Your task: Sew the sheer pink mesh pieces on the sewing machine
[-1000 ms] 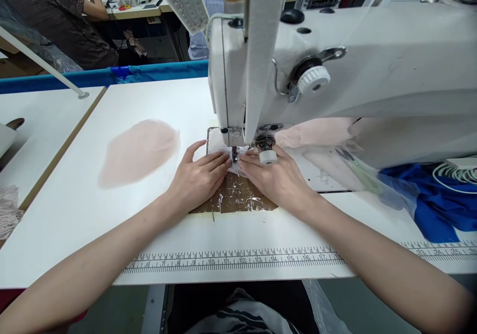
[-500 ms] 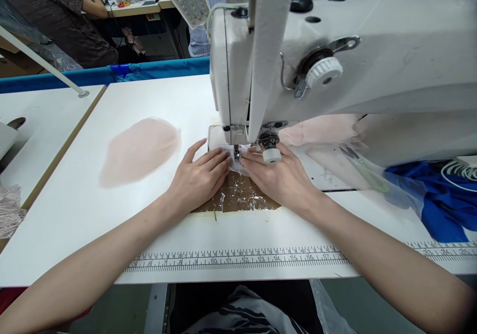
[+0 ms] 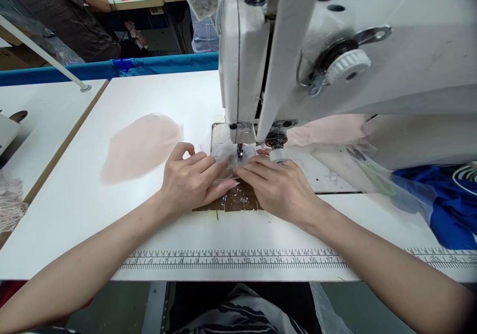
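A white sewing machine (image 3: 238,75) stands over the table, its presser foot (image 3: 240,151) down near a small piece of sheer whitish fabric (image 3: 225,151). My left hand (image 3: 192,177) is left of the foot with its fingers curled and the thumb stretched toward the right; its fingertips are blurred at the fabric's edge, and a grip cannot be made out. My right hand (image 3: 278,182) lies right of the foot, fingers close together over the fabric's edge, partly behind a white knob. Under both hands is a brown taped patch (image 3: 242,197).
A pale pink fabric piece (image 3: 143,147) lies on the left of the table. More pink fabric (image 3: 328,130), green-handled snips (image 3: 376,177) under sheer material and blue cloth (image 3: 447,209) are at right. A printed ruler (image 3: 231,262) edges the front. People sit beyond.
My left hand has drawn back slightly from the foot, its fingers now curled rather than flat. My right hand's fingers have bunched a little. The camera view has shifted slightly.
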`<action>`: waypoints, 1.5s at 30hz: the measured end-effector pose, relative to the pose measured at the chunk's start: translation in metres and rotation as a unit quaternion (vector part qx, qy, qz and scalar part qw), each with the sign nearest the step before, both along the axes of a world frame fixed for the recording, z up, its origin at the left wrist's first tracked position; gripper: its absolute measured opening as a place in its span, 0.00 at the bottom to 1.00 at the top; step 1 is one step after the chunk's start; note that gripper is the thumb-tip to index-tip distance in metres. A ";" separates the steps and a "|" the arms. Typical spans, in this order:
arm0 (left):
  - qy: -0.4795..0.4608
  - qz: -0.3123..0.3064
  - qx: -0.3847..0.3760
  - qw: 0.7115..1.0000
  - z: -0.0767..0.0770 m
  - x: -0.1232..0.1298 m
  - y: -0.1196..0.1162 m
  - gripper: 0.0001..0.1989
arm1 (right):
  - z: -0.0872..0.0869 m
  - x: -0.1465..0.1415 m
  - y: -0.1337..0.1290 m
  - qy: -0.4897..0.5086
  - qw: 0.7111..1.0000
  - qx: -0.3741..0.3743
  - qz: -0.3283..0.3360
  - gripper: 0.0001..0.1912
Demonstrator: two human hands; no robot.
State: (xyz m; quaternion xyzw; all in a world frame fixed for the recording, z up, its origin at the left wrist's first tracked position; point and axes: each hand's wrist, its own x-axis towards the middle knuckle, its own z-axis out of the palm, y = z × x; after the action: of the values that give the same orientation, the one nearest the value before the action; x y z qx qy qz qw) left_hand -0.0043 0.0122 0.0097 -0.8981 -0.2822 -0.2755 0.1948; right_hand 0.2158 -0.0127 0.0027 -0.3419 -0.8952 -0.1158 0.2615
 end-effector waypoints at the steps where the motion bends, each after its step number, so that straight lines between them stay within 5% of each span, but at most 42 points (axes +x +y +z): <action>1: -0.006 -0.006 -0.001 1.000 0.001 -0.001 0.000 0.14 | 0.000 -0.001 -0.001 0.002 1.000 -0.001 -0.002 0.18; 14: -0.013 -0.035 -0.155 0.987 0.004 -0.004 0.003 0.12 | 0.011 -0.003 -0.011 -0.020 0.998 -0.055 0.027 0.15; 20: -0.025 -0.057 -0.230 0.971 0.004 -0.001 0.005 0.15 | 0.012 -0.003 -0.014 -0.008 0.998 -0.056 -0.019 0.12; 29: 0.060 -0.044 -0.117 0.990 -0.010 0.008 0.007 0.14 | 0.003 -0.001 -0.006 -0.027 0.984 -0.159 -0.073 0.11; 37: 0.101 -0.023 -0.114 0.988 -0.011 0.006 0.000 0.20 | 0.004 0.004 -0.003 -0.064 0.986 -0.094 -0.125 0.20; 45: 0.089 -0.020 -0.142 0.986 -0.009 0.008 -0.002 0.20 | 0.001 0.006 -0.001 -0.060 0.988 -0.085 -0.115 0.15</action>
State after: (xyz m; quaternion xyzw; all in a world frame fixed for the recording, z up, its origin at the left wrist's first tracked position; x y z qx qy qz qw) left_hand 0.0036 0.0106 0.0011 -0.9429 -0.2821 -0.1557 0.0843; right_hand 0.2216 -0.0132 0.0039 -0.4563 -0.8705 -0.0884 0.1622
